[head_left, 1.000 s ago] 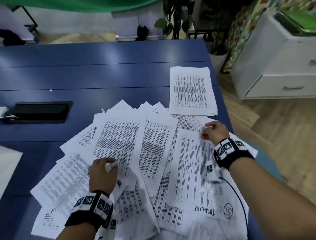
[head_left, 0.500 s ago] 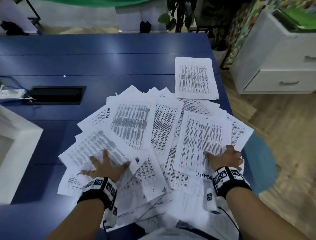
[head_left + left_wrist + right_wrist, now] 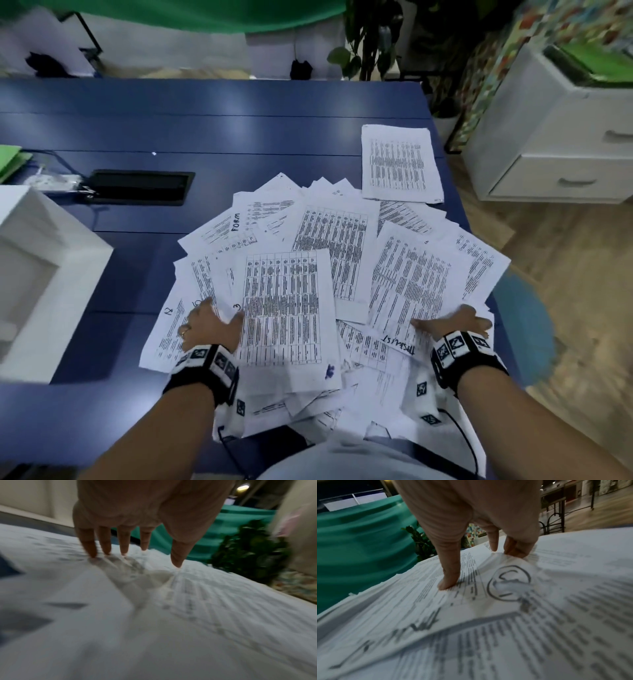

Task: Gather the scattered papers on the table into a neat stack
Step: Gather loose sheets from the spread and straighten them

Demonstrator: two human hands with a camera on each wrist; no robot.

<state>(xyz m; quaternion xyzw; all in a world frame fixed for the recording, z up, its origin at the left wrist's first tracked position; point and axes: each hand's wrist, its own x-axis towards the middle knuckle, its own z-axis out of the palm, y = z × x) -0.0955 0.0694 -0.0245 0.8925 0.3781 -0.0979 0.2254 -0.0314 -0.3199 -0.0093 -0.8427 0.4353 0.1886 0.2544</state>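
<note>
Many printed white papers point(image 3: 342, 257) lie fanned in a loose overlapping pile on the blue table point(image 3: 239, 120), and some hang over its near edge. One sheet point(image 3: 399, 164) lies apart at the far right. My left hand point(image 3: 219, 313) presses straight fingers on the pile's left side, partly tucked under a gridded sheet point(image 3: 284, 301). In the left wrist view its fingertips point(image 3: 92, 555) push down on paper. My right hand point(image 3: 448, 318) rests on the near end of a handwritten-marked sheet point(image 3: 411, 284). Its thumb point(image 3: 448, 582) and fingers press that paper.
A white box point(image 3: 41, 274) stands at the left beside the pile. A black cable hatch point(image 3: 140, 186) and a green folder point(image 3: 10, 161) lie further back on the left. The table's right edge runs close to the papers, with a white drawer cabinet point(image 3: 565, 137) beyond it.
My right hand has drawn back from the pile's far right to its near edge. The left hand has flattened onto the papers, and the gridded sheet has slid over the pile's left middle.
</note>
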